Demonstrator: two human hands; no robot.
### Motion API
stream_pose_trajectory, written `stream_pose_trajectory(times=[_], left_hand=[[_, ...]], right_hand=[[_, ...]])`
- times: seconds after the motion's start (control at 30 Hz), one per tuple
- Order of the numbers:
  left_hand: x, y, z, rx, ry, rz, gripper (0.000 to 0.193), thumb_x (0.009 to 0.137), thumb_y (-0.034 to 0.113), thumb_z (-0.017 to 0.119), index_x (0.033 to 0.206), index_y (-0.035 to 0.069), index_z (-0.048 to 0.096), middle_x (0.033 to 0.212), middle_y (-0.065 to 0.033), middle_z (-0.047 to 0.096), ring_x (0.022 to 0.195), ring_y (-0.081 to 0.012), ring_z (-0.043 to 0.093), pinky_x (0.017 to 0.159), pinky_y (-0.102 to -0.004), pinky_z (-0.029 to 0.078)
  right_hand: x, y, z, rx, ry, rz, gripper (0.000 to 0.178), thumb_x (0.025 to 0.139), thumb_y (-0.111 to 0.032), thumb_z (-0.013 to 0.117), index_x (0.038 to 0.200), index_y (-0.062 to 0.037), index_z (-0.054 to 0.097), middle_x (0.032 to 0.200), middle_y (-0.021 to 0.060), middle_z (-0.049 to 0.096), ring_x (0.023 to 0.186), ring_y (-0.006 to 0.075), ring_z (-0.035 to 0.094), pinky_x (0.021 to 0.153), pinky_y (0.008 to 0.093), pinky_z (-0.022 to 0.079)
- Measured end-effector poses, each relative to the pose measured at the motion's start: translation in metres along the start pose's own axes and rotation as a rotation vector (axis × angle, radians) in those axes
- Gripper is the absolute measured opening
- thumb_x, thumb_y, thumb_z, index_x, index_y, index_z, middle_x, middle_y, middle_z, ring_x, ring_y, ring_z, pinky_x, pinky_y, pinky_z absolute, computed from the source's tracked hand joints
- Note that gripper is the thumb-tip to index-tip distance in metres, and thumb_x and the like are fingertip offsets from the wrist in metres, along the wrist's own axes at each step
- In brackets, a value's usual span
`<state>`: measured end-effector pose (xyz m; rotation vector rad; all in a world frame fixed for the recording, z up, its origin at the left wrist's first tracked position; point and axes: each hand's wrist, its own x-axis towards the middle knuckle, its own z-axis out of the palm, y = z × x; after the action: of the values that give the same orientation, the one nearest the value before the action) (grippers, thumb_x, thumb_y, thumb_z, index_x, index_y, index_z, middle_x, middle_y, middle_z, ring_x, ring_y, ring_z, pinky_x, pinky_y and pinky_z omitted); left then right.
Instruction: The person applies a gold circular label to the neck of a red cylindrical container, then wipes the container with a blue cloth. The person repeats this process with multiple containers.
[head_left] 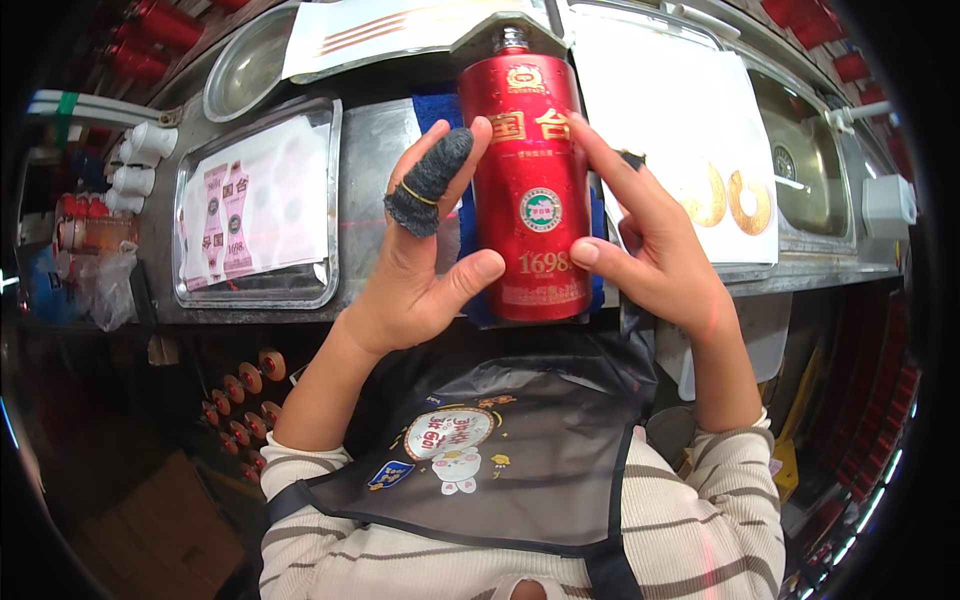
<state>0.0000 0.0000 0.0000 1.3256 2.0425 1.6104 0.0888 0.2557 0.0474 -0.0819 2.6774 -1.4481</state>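
A red bottle (530, 215) with gold characters, a round green-and-white emblem and a bare neck lies on a blue cloth (598, 230), its neck pointing away from me. Droplets dot its surface. My left hand (415, 255) is at its left side, the thumb over the lower front and a fingertip at the upper edge. A dark grey wrap with a yellow band covers one of its fingers. On the other side my right hand (655, 235) touches the bottle's edge with thumb and index finger. Its other fingers are partly hidden, with something dark on one.
A metal tray (335, 200) at left carries pink-and-white printed sheets (235, 215). White sheets (650, 100) with gold ring shapes lie at right, beside a metal sink (800, 215). A round metal bowl (250, 65) stands far left. White spools (150, 140) crowd the left edge.
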Motion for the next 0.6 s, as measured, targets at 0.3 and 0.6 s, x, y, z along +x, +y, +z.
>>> stream_pose_trajectory(times=[0.3, 0.6], left_hand=[[-0.006, 0.004, 0.012, -0.099, 0.048, -0.080, 0.105, 0.086, 0.033, 0.079, 0.161, 0.006, 0.012, 0.168, -0.0141, 0.016, 0.155, -0.0291, 0.012, 0.125, -0.0437, 0.014], [-0.004, 0.013, 0.004, 0.052, 0.022, -0.035, 0.105, 0.086, 0.030, 0.080, 0.161, 0.006, 0.010, 0.168, -0.0140, 0.016, 0.155, -0.0291, 0.016, 0.125, -0.0436, 0.015]], right_hand=[[-0.023, 0.002, 0.019, 0.235, 0.054, 0.129, 0.097, 0.080, -0.026, 0.078, 0.160, -0.0082, 0.027, 0.145, 0.0100, 0.049, 0.057, -0.0003, 0.031, 0.050, 0.0182, 0.030], [-0.020, 0.008, 0.007, 0.236, 0.102, 0.081, 0.098, 0.079, -0.032, 0.081, 0.159, -0.0100, 0.031, 0.138, 0.0083, 0.053, 0.058, 0.0010, 0.032, 0.050, 0.0197, 0.031]])
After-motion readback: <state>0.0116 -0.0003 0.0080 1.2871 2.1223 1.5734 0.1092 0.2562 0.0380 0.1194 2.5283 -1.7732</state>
